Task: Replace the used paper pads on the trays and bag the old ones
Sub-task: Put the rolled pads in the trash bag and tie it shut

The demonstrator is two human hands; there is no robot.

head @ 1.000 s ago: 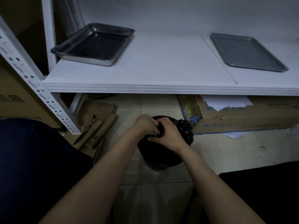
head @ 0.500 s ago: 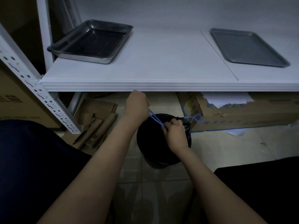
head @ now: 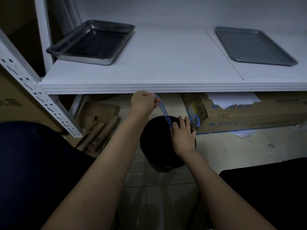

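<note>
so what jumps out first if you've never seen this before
The two hands low in the middle: the left hand pinches a blue drawstring pulled taut up toward the shelf edge, while the right hand grips the black bag at its mouth. Above, two metal trays sit on the white shelf, a deep tray at left and a flat tray at right.

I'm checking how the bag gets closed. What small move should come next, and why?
Probably the left hand should pull the blue drawstring further up, towards the shelf edge, while the right hand pins the black bag at its mouth. The left hand pinches one loop, stretched taut from the mouth, but a second loop beside the right hand hangs slack, so the mouth seems not fully cinched.
</note>
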